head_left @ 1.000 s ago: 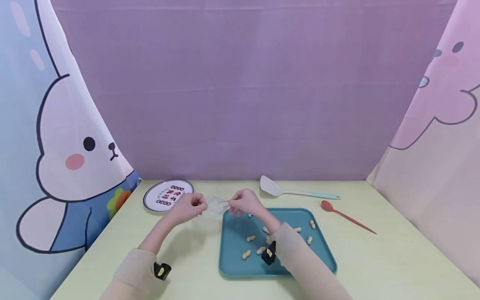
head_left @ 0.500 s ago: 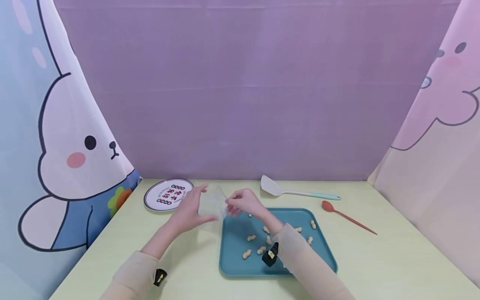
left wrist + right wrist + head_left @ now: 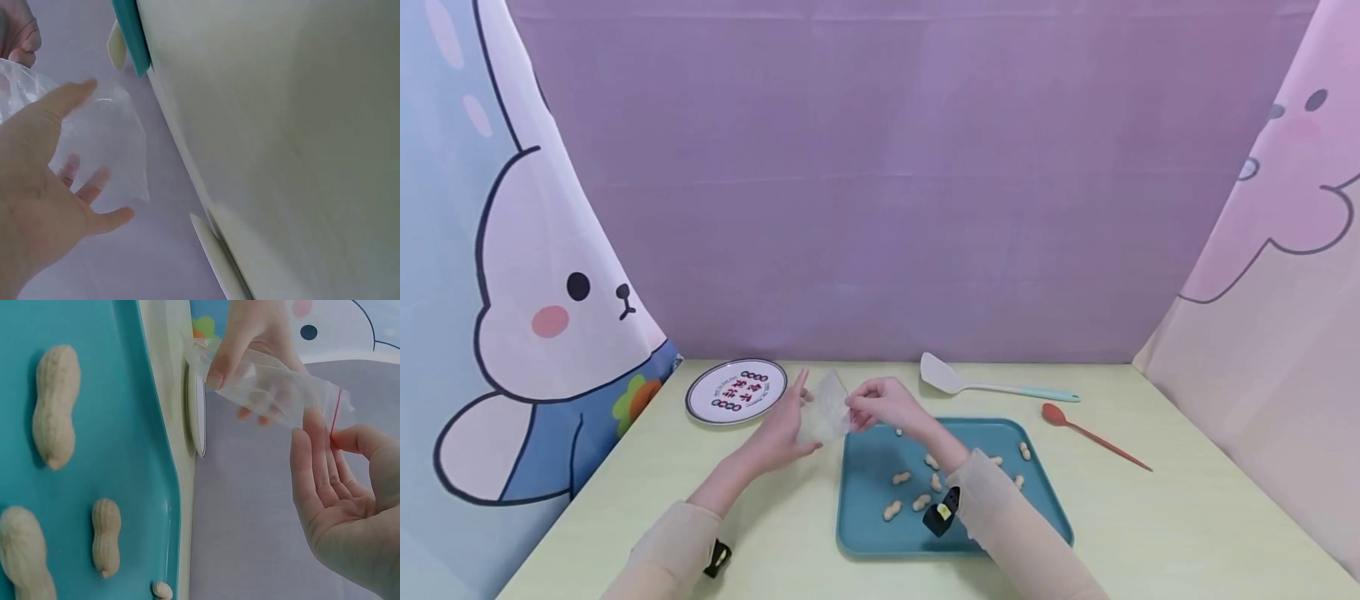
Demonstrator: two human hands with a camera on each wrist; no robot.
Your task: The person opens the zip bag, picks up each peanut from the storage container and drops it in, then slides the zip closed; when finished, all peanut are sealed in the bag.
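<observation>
A clear plastic zip bag (image 3: 826,412) hangs above the table, just beyond the blue tray's left edge. My right hand (image 3: 887,406) pinches its mouth between thumb and fingers; the right wrist view shows a red line along that zip bag (image 3: 269,378). My left hand (image 3: 778,432) is spread at the bag's other end. In the left wrist view, the fingers of the left hand (image 3: 50,181) are apart and extended, some seen through or beside the film. Several unshelled peanuts (image 3: 56,406) lie in the blue tray (image 3: 872,537) under my right forearm.
At the back left lies a white plate (image 3: 711,400) with red print. A white spatula (image 3: 943,375) with a mint handle lies behind the tray. To the tray's right is a red spoon (image 3: 1097,435). A purple cloth (image 3: 880,208) stands along the table's back edge.
My left hand has gone from closed fingertips to spread fingers around the bag. The bag looks more unfolded and fuller in view. My right hand has kept its pinch, barely moving.
</observation>
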